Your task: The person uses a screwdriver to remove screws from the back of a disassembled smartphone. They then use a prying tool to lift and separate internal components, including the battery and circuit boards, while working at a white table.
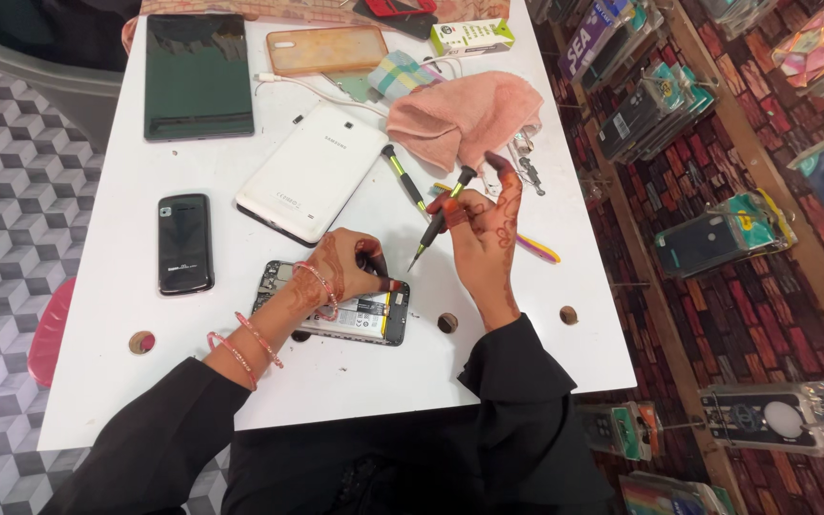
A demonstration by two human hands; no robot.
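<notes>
Hands work over the white rectangular table (116, 315), and we see both from above. Our left hand (345, 270) lies on the opened smartphone with its back cover off (379, 319), fingers curled together and pressed onto its upper edge; the phone rests flat near the table's front edge, between two round holes in the top. Our right hand (484, 224) pinches a slim black screwdriver with a yellow-green band (441, 219) between thumb and forefingers, the other fingers spread upward, and the tip points down toward the phone without touching it.

A second screwdriver of the same kind (404, 177) lies just beside a white tablet lying face down (312, 172). A crumpled pink cloth (464, 114) sits behind the right hand. Further back we see a small white and green carton (472, 36) (oblong, at the far edge), an orange phone case (326, 49) and a large dark tablet (198, 76). A black phone (184, 243) lies at left. Packaged phone cases (722, 234) hang on the brick-patterned wall at right.
</notes>
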